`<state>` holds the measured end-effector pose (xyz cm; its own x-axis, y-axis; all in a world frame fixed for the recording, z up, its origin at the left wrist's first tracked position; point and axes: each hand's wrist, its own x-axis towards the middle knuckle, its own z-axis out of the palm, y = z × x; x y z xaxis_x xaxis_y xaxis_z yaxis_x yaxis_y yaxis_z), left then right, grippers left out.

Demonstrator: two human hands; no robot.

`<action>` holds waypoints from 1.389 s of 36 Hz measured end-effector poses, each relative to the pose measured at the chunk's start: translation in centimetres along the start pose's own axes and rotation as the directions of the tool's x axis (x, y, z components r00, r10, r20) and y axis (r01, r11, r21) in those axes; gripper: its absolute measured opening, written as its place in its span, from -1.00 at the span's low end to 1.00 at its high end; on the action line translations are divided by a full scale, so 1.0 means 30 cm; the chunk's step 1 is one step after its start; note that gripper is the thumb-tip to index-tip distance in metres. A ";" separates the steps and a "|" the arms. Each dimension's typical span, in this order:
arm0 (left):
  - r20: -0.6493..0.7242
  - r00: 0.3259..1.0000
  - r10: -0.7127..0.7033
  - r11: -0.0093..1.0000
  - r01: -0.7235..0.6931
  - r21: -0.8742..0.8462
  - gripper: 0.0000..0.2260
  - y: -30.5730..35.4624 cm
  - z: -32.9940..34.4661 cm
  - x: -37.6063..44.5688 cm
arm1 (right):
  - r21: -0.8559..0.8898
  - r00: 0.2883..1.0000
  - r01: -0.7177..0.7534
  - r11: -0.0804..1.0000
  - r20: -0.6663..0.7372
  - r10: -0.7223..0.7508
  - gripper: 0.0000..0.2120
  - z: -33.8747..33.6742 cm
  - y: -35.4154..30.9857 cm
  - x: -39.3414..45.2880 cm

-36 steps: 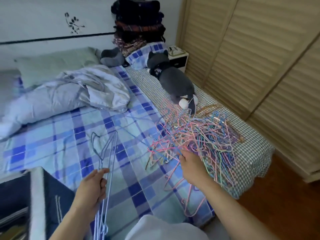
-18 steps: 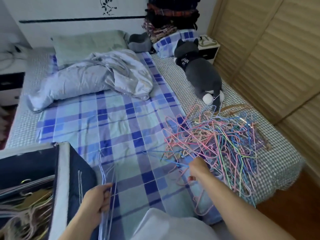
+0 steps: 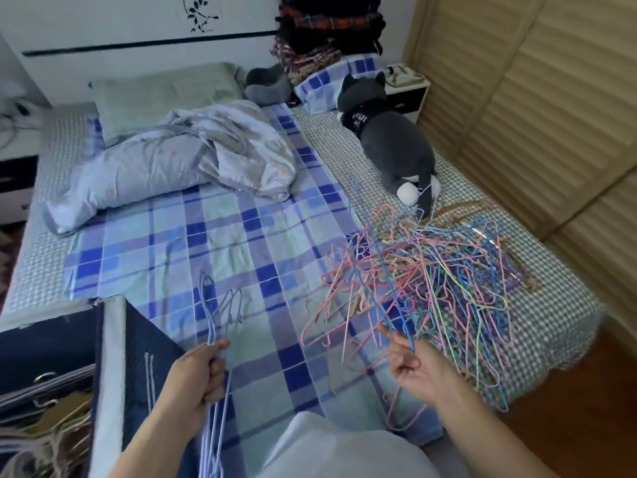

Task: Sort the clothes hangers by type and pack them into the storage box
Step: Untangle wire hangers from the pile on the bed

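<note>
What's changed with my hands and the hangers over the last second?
The right hand came back out of the tangled pile toward you, now pinching a blue hanger and drawing it out. The left hand keeps its grip on the bunch of light blue hangers. The storage box came into view as the head turned.

Blue-checked sheet (image 3: 220,243) (multicoloured hangers (image 3: 431,281))

One camera sat on the person's head. It looked forward and down over the bed (image 3: 213,243), close above both hands, with the wall far off at the top.
</note>
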<state>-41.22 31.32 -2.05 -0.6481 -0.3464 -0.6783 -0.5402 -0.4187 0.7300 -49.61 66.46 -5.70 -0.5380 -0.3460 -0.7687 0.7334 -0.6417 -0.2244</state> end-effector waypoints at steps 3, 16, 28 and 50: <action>0.005 1.000 -0.003 1.000 0.003 0.026 -0.79 -0.001 0.017 0.005 | -0.132 0.977 0.061 0.989 -0.197 -0.086 -0.85 -0.052 -0.012 0.009; 0.009 0.999 -0.052 0.996 0.052 0.073 -0.83 -0.028 0.041 0.012 | 0.039 0.975 0.133 0.990 -0.184 -0.124 -0.79 0.105 -0.071 -0.003; 0.043 0.999 0.006 1.000 -0.006 0.005 -0.82 0.027 0.052 -0.010 | -0.785 0.742 0.413 0.462 -0.004 -0.670 -0.74 0.155 0.086 0.000; 0.254 0.966 -0.056 0.945 0.133 -0.298 -0.80 0.187 0.378 0.093 | -0.699 0.768 0.530 -0.481 0.636 -0.078 -0.72 0.288 0.347 -0.088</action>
<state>-52.15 37.52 1.13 -0.7321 -0.0976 -0.6741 -0.4371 -0.6917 0.5749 -44.15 54.79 -0.83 -0.7348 -0.6507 -0.1916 -0.3474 0.6035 -0.7177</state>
